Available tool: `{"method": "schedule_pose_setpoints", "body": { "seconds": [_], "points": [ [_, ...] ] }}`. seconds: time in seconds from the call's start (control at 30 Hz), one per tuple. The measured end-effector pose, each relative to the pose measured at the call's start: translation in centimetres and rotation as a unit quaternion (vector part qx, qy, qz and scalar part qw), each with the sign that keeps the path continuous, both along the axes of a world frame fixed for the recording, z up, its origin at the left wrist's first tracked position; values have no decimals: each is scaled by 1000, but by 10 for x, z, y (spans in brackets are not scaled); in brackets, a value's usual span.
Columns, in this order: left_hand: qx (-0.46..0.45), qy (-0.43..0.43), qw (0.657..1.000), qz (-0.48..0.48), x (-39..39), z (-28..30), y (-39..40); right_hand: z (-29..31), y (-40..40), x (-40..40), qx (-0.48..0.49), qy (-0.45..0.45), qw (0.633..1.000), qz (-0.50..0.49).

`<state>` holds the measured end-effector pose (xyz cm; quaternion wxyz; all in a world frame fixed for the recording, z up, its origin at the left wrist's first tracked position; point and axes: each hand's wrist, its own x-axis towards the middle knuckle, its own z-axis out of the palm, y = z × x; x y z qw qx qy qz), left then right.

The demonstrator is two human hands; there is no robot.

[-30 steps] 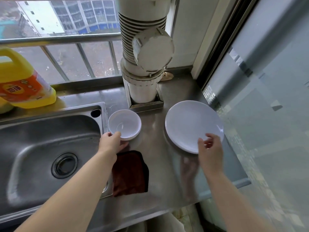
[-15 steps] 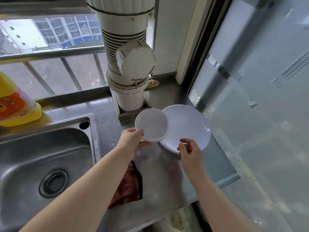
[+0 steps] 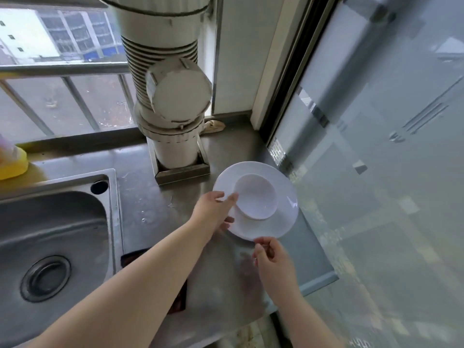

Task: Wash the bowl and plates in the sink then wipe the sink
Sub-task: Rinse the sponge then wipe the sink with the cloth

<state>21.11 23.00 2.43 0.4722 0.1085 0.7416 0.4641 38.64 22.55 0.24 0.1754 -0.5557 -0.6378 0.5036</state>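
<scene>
Head view | bowl (image 3: 256,200) set on plate (image 3: 273,227), right of sink (image 3: 50,234) | left hand (image 3: 213,212) fingers extended against bowl, steadying | right hand (image 3: 271,257) pinching plate rim | stacked, likely for one carry.

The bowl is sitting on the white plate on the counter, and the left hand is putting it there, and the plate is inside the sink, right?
Not quite. The bowl does sit on the white plate with the left hand at it, but the head view shows the plate on the steel counter, right of the sink, not inside it.
</scene>
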Motion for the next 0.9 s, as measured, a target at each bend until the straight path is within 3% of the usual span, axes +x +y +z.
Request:
{"method": "schedule_pose_setpoints", "body": {
  "seconds": [0.1,0.2,0.27,0.37,0.43,0.53,0.63,0.7,0.9],
  "points": [
    [27,132,990,37,-28,-2,-44,-14,-24,-30,28,-29,993,110],
    [13,221,972,82,-58,-10,-106,-26,-64,-69,111,-29,956,271],
    [-23,236,965,113,-73,-17,-146,-37,-98,-94,182,-47,915,357],
    [-59,198,966,153,-83,-26,-191,-52,-144,-124,232,-159,859,428],
    [-70,189,967,159,-86,-30,-210,-61,-157,-135,231,-206,858,411],
    [-63,186,968,156,-92,-33,-219,-68,-145,-132,227,-204,859,410],
    [-42,178,973,143,-98,-31,-213,-69,-98,-131,191,-179,903,341],
    [-28,178,974,140,-101,-30,-208,-68,-59,-134,197,-216,910,296],
    [-6,178,974,141,-110,-25,-209,-68,-12,-209,154,-296,921,201]
  ]
}}
